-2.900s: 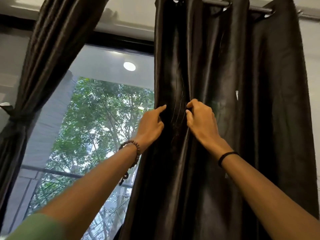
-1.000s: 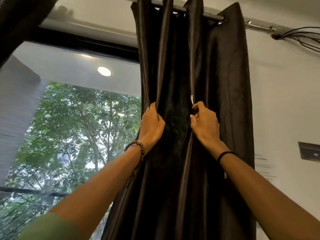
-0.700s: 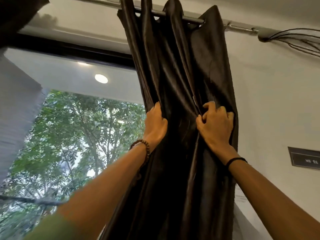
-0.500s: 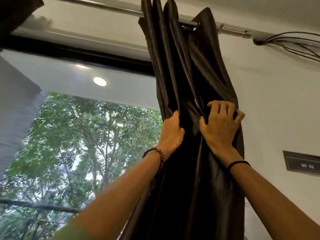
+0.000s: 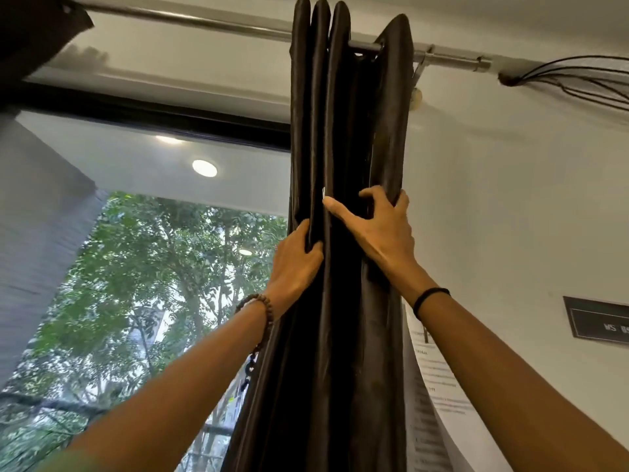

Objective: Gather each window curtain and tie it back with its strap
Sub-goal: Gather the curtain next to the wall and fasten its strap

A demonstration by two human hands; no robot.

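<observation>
The dark brown right curtain point(image 5: 343, 107) hangs from the metal rod point(image 5: 211, 23), bunched into narrow folds at the window's right side. My left hand point(image 5: 294, 264) grips the curtain's left folds at about mid height. My right hand point(image 5: 379, 229) is a little higher, with its fingers curled round the right folds and its thumb pressed on the front. Both hands squeeze the fabric together. The other curtain's top corner point(image 5: 34, 32) shows at the upper left. No strap is in sight.
The window point(image 5: 153, 284) with trees outside fills the left. White wall lies to the right, with a dark sign plate point(image 5: 599, 323), a printed paper sheet point(image 5: 432, 396) behind the curtain's edge, and black cables point(image 5: 578, 80) past the rod's end.
The curtain has slid right along the rod and its folds have packed into a tight bundle. Both hands moved right with it, and my right hand reached round the outer fold.
</observation>
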